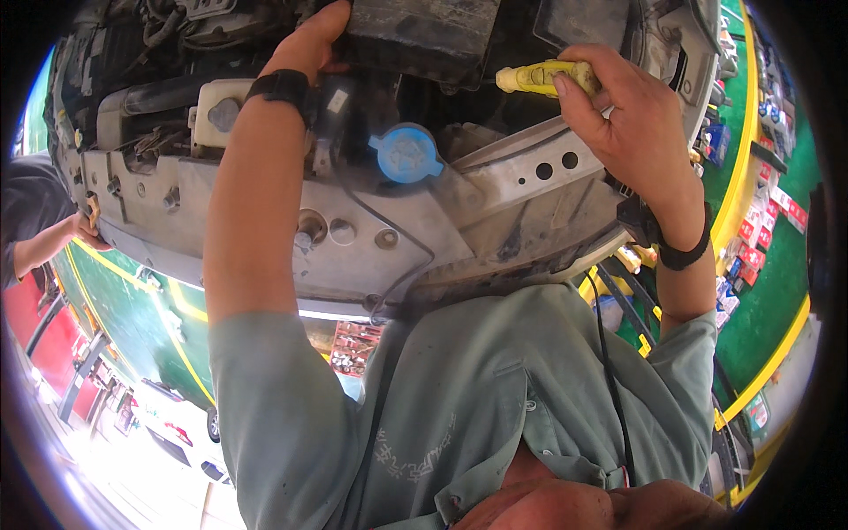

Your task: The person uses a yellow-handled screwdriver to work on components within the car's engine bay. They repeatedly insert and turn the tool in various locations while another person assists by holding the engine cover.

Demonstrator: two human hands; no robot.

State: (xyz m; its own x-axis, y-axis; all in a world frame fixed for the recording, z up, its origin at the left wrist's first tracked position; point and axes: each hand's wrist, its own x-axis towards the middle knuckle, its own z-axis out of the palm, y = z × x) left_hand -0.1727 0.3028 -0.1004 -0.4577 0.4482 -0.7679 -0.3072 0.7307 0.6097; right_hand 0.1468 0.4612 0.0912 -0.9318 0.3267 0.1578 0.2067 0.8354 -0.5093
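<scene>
My right hand (pixel 623 110) is closed round the yellow, see-through handle of a screwdriver (pixel 534 78). The tool points left, toward the lower corner of a dark box (pixel 420 40) in a car's engine bay; its tip is lost in shadow. At the left side of that box is my left hand (pixel 320 31), reaching in from below. Most of its fingers are hidden, so its grip does not show. A blue cap (pixel 406 153) sits below the box, between my forearms.
A metal front crossmember (pixel 371 221) with holes runs below my hands. A white reservoir (pixel 215 115) stands left of my left wrist. Another person's hand (pixel 91 234) rests at the car's left edge. Boxes and parts (pixel 751 238) lie on green floor at right.
</scene>
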